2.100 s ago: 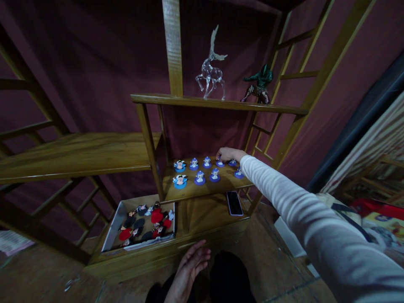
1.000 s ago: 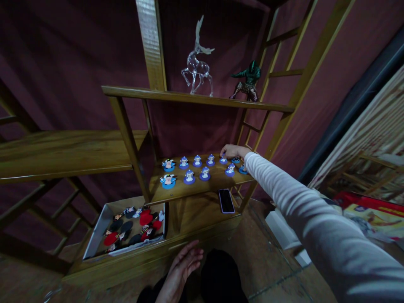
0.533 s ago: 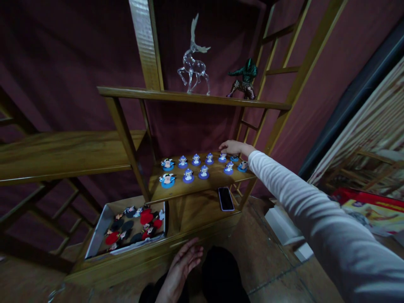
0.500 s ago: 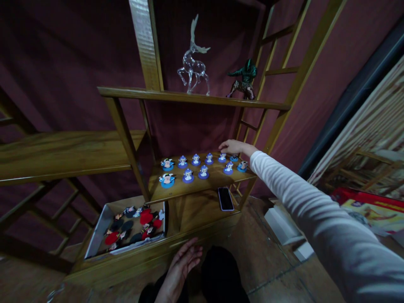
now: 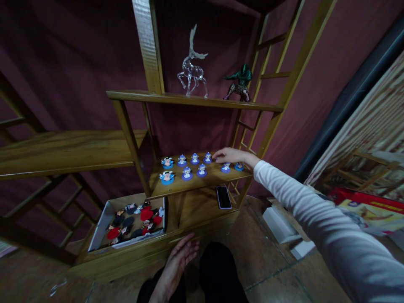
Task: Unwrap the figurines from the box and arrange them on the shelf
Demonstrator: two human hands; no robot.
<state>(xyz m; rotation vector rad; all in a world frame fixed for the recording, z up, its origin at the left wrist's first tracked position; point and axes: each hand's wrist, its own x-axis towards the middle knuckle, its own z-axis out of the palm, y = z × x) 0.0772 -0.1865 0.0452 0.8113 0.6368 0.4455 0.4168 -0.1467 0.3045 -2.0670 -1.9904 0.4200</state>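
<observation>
My right hand [image 5: 229, 155] reaches onto the middle shelf from the right. Its fingers are bent down over a small purple-based figurine in the back row, which they mostly hide. Just left of the fingertips stands another purple-and-white figurine [image 5: 207, 158]. In front of the hand are one more purple figurine [image 5: 226, 167] and a blue-based figurine [image 5: 239, 166]. Further left, several purple figurines stand in two rows, beside two blue-based figurines [image 5: 167, 177]. My left hand [image 5: 180, 257] rests near my knees, palm turned up, fingers stretched out and holding nothing.
A phone [image 5: 224, 198] lies on the lower ledge. At the lower left, an open box [image 5: 94, 229] holds several red and black figurines. A clear deer [image 5: 193, 72] and a dark green figure [image 5: 241, 82] stand on the upper shelf. White boxes [image 5: 280, 225] lie on the floor.
My right hand has come down and slightly left, over the back-row purple figurine that showed below it before. My left hand has stayed near my knees. The view has shifted slightly.
</observation>
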